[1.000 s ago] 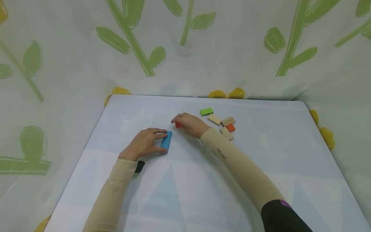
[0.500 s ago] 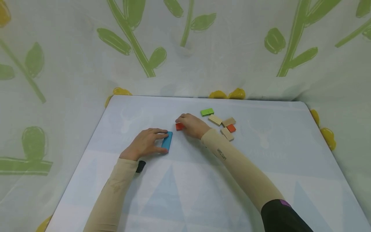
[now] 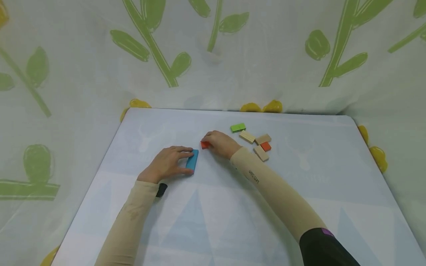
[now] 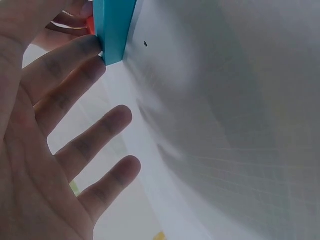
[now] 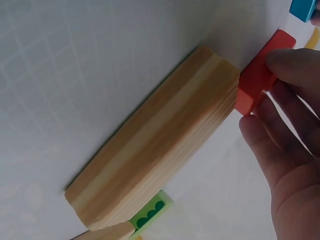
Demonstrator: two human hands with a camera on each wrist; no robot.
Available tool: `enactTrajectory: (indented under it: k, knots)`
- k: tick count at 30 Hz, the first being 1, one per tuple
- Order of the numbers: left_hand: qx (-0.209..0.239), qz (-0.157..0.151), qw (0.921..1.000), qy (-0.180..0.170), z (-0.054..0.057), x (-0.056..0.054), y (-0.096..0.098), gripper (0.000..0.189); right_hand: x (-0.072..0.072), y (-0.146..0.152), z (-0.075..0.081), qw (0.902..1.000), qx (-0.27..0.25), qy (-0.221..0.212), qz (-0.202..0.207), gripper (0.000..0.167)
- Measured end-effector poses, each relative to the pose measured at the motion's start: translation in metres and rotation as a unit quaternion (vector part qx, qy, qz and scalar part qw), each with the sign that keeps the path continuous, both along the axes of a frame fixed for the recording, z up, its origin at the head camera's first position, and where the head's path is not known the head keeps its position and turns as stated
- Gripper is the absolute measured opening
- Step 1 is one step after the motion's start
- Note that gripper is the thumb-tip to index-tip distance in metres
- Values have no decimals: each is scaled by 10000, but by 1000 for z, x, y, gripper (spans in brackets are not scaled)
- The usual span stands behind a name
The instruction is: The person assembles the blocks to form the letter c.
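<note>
In the head view my left hand (image 3: pixel 166 162) holds a blue block (image 3: pixel 192 162) lying on the table, fingers at its far end and thumb at its near end. The left wrist view shows two fingertips against the blue block (image 4: pixel 115 30), while the other fingers are spread free. My right hand (image 3: pixel 219 142) pinches a small red block (image 3: pixel 204 145) just beyond and right of the blue one, with a small gap between the two. From the right wrist, the thumb lies on top of the red block (image 5: pixel 260 72) with fingers beneath; some of it is hidden.
Right of my right hand lie several loose blocks: a green one (image 3: pixel 237 128), plain wooden ones (image 3: pixel 247 137) and an orange-red one (image 3: pixel 265 146). A wooden block (image 5: pixel 155 140) looms large near the right wrist camera. The white table (image 3: pixel 299 203) meets a leaf-patterned backdrop (image 3: pixel 266 66).
My right hand has shifted slightly right and nearer over the last second, and more of the red block showed, then a little less. The left hand and blue block stay almost still.
</note>
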State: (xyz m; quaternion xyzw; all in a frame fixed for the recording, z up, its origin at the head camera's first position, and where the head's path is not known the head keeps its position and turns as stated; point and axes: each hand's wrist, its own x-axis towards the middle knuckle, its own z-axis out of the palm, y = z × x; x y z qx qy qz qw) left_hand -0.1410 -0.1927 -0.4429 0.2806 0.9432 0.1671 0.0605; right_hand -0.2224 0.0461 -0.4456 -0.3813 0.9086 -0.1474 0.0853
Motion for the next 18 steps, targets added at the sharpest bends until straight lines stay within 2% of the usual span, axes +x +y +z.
enactTrajectory:
  k: [10, 18]
  knots:
    - [159, -40, 9999, 7, -1, -1, 1, 71, 1, -7, 0, 9997, 124, 181, 140, 31]
    - [228, -101, 9997, 76, -1, -2, 3, 71, -3, -12, -2, 9997, -121, 19, 199, 31]
